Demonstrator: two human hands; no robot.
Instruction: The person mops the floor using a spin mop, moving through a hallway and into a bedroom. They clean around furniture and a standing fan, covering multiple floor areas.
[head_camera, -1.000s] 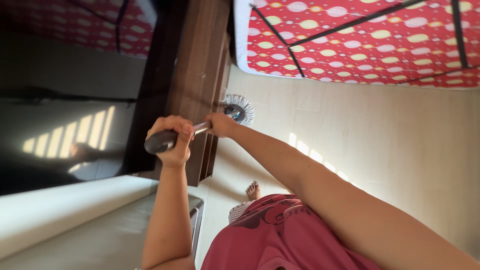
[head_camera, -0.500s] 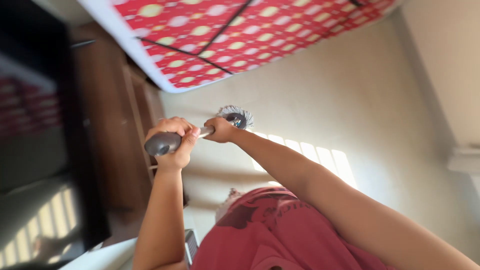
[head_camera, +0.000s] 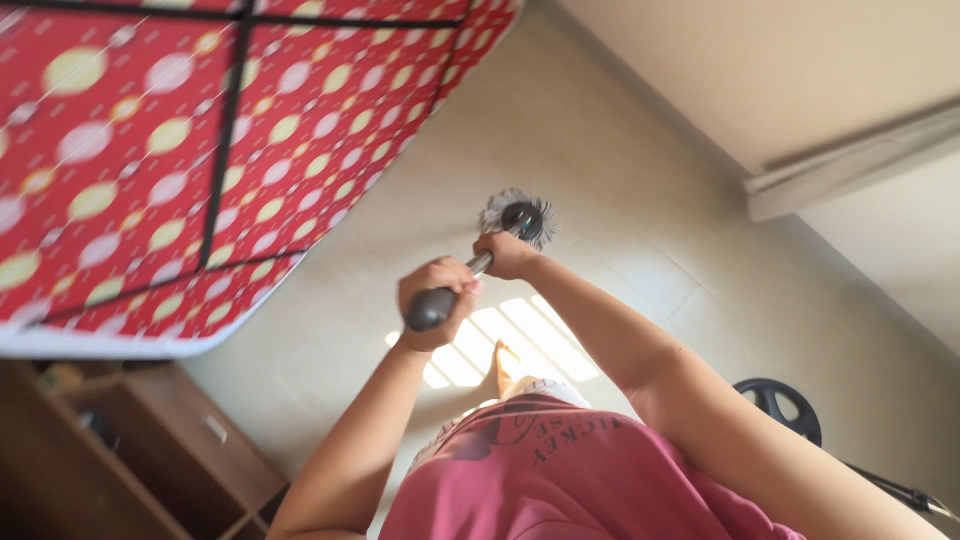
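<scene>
Both my hands hold a mop over the pale tiled floor (head_camera: 640, 160). My left hand (head_camera: 437, 298) is closed around the dark grip at the top end of the metal handle (head_camera: 480, 266). My right hand (head_camera: 506, 254) grips the shaft further down, close to the mop head. The round grey-white mop head (head_camera: 518, 214) rests on the floor just beyond my right hand. My bare foot (head_camera: 503, 366) shows below the hands, above my red shirt (head_camera: 560, 470).
A bed with a red sheet with pale dots (head_camera: 200, 130) fills the upper left. A brown wooden cabinet (head_camera: 130, 460) stands at the lower left. A dark round disc on a stand (head_camera: 782, 405) sits at the right, by the wall (head_camera: 800, 70). Sunlight stripes fall on the floor.
The view has swung round: the bed now lies at the upper left and the cabinet at the lower left. Both hands stay on the mop, whose head now sits on open floor.
</scene>
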